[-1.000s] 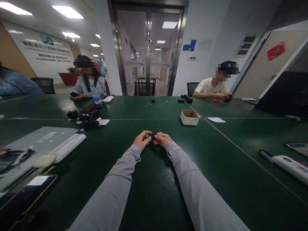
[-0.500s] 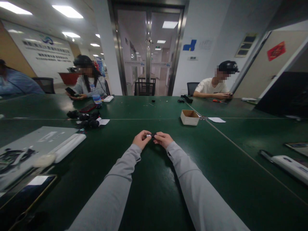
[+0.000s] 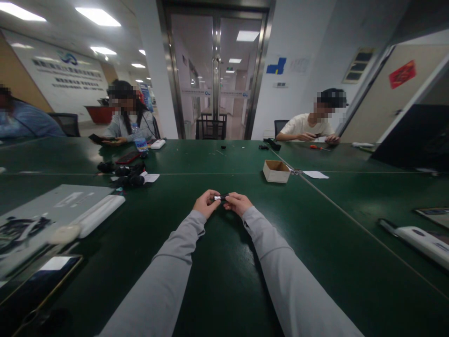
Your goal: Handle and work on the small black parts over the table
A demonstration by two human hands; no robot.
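Both hands meet over the green table, pinching one small black object with a shiny silver end. My left hand has thumb and fingers closed at the silver end. At the black end, my right hand grips with thumb and fingertips. The object lies sideways between them, and the fingers cover much of it, so its exact kind cannot be made out.
Ahead to the right stands a small open box beside a white paper. Black gear and a grey panel lie left, with a phone nearer. Across sit co-workers; a bottle stands there.
My hands stay almost in place; slightly more of the object's silver end shows. Across the table, the right co-worker's hands have moved apart, and the left co-worker's phone has tipped lower.
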